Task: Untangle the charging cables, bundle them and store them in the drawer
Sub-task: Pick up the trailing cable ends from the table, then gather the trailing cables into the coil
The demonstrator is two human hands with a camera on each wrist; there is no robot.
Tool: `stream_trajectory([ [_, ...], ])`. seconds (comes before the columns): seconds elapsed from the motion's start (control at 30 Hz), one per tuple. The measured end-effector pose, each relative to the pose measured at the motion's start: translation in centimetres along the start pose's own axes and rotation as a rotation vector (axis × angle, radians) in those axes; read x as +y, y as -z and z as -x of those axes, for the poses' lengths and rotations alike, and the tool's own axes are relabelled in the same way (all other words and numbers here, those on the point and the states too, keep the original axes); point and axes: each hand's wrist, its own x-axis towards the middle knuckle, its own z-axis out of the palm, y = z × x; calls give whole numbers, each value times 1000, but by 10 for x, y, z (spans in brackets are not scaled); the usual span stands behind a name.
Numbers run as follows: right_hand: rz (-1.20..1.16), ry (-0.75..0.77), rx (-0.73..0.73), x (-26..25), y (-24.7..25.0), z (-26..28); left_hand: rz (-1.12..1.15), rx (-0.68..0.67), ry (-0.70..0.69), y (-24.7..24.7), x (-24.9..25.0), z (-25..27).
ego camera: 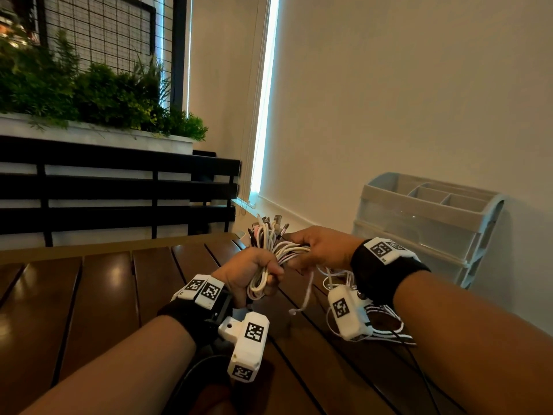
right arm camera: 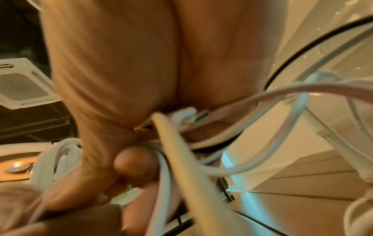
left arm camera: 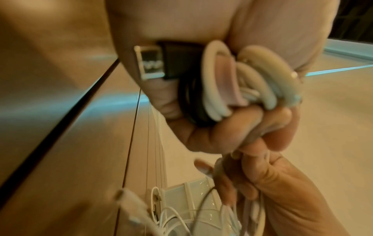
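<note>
Left hand (ego camera: 254,272) fingers are curled tightly round a fat bundle of charging cables (ego camera: 276,253), held above the slatted wooden surface (ego camera: 104,289) near the middle of the head view. Smooth, rounded loops of white, cream, pale pink and black cord are seen bulging from the fist in the left wrist view (left arm camera: 232,83), with a black USB plug with a metal shell (left arm camera: 159,61) pressed against the palm. The right hand (ego camera: 321,250), at 3 o'clock from the left, is closed on the same bundle, its fingers wrapped round the cords; several metal-tipped plugs (ego camera: 270,224) stick up at 12 o'clock from the grip. A loose white cable end (ego camera: 302,298) is left dangling below the hands at 6 o'clock. More thin white and black cables (ego camera: 380,322) lie in slack loops on the surface beneath the right wrist. A pale, translucent plastic drawer unit (ego camera: 431,226), boxy with rounded side panels and open compartments on top, stands against the plain wall at 2 o'clock from the hands, well apart from the bundle. Glossy reflections are shown on the dark brown planks.
</note>
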Motion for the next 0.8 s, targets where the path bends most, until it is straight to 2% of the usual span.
stream_trajectory([
  [0.23, 255, 27, 14, -8, 12, -1, -55, 71, 13, -3, -3, -1],
  [0.3, 223, 49, 40, -7, 14, 0, -53, 60, 27, -2, -2, -1],
  [0.43, 13, 123, 127, -1, 14, 4, 33, -1, 52, -1, -1, 0],
  [0.53, 62, 198, 202, -3, 14, 6, 99, -67, 63, -1, 0, 2],
  [0.63, 108, 206, 232, -7, 13, 9, 121, -99, 86, -3, 0, 3],
  [0.8, 237, 253, 290, -8, 6, 4, -3, -82, 62, -10, 0, 8],
])
